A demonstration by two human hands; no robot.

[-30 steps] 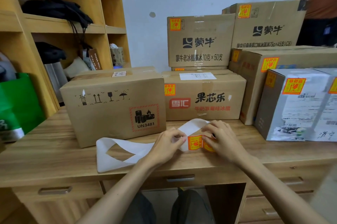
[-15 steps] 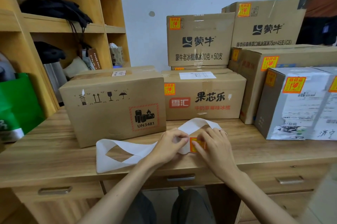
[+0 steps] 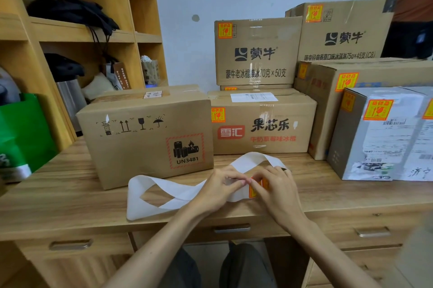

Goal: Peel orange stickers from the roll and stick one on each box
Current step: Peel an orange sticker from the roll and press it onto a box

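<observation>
At the front edge of the desk point(image 3: 58, 196), the left hand point(image 3: 219, 188) is pinching the limp backing strip point(image 3: 164, 190) while the right hand point(image 3: 280, 191) is pinching an orange sticker point(image 3: 252, 190); flimsy, tacky, probably best lifted by a corner.

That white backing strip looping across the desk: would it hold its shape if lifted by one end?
Probably floppy: the backing strip lies in loose loops on the desk. Likely very light: the left hand holds it with fingertips alone.
</observation>
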